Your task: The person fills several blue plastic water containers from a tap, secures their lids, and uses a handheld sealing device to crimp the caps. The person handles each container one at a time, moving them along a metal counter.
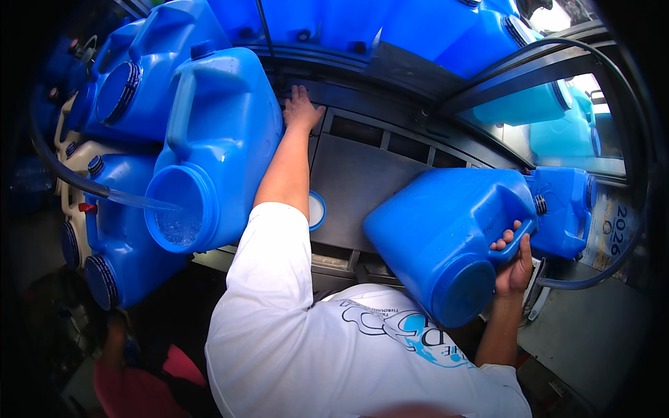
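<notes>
My right hand (515,261) grips the handle of a blue plastic water jug (418,224) with a blue screw cap on its wide mouth; the jug is tilted against my shirt. My left hand (303,109) reaches out with fingers spread at the far edge of the metal counter (360,183), holding nothing that I can see. Beside my left arm, another blue jug (235,130) has its wide mouth uncapped and facing me. Water runs into that mouth from a dark hose (68,175). A round lid with a white inside (316,210) lies near my left upper arm.
Capped blue jugs (125,224) crowd the left side, with cream jugs (68,188) behind. Another blue jug (559,209) stands at right. More jugs (324,21) line the far side, and teal ones (559,125) show through a framed opening. A person in pink (130,386) is at lower left.
</notes>
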Action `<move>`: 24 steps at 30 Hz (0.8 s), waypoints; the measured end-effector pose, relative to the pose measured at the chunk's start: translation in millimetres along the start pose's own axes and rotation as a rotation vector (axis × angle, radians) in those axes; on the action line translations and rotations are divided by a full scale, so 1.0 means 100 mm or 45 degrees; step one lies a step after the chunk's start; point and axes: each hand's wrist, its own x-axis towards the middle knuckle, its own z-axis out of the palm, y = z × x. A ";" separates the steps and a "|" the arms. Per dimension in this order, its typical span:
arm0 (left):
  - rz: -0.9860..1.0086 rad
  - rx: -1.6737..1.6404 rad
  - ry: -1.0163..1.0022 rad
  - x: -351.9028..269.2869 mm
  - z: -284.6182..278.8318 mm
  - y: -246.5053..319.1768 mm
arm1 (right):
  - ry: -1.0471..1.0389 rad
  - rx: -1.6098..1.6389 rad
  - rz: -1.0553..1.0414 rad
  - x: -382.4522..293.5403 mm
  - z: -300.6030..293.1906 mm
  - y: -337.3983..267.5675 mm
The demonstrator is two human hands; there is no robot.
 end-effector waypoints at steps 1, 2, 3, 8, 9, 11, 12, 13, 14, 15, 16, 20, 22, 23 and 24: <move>-0.004 0.035 0.011 -0.01 -0.01 0.01 | 0.038 0.048 -0.022 -0.05 -0.07 0.00; 0.002 0.067 0.022 -0.04 -0.02 0.05 | 0.080 0.097 -0.045 -0.10 -0.14 0.00; 0.003 0.107 0.019 -0.10 -0.05 0.09 | 0.121 0.150 -0.070 -0.13 -0.20 0.00; 0.444 -0.756 -0.332 -1.22 0.12 0.93 | 0.229 0.282 -0.120 -0.15 -0.48 -0.09; 0.626 -0.988 -0.646 -1.60 0.21 1.14 | 0.212 0.277 -0.140 -0.13 -0.54 -0.12; 0.851 -1.102 -0.954 -2.45 0.37 1.48 | 0.121 0.231 -0.128 -0.13 -0.66 -0.19; 0.785 -1.237 -1.138 -2.77 0.42 1.63 | 0.084 0.245 -0.132 -0.11 -0.70 -0.22; 0.682 -1.272 -1.039 -2.91 0.42 1.69 | 0.118 0.156 -0.164 -0.11 -0.74 -0.24; 0.646 -1.288 -1.124 -2.94 0.43 1.76 | 0.168 0.169 -0.135 -0.12 -0.77 -0.28; 0.586 -1.303 -1.179 -2.99 0.45 1.80 | 0.201 0.146 -0.130 -0.13 -0.80 -0.33; 0.649 -1.294 -1.184 -3.06 0.48 1.85 | 0.178 0.123 -0.121 -0.13 -0.83 -0.38; 0.771 -1.214 -1.142 -3.26 0.70 2.03 | 0.199 -0.011 -0.026 -0.04 -1.03 -0.71; 0.811 -1.136 -1.158 -3.42 0.88 2.17 | 0.214 -0.109 0.032 -0.01 -1.22 -0.90; 0.847 -1.096 -1.148 -3.51 0.98 2.26 | 0.205 -0.169 0.043 0.03 -1.33 -1.01; 0.851 -1.053 -1.146 -3.63 1.08 2.37 | 0.214 -0.239 0.057 0.07 -1.46 -1.12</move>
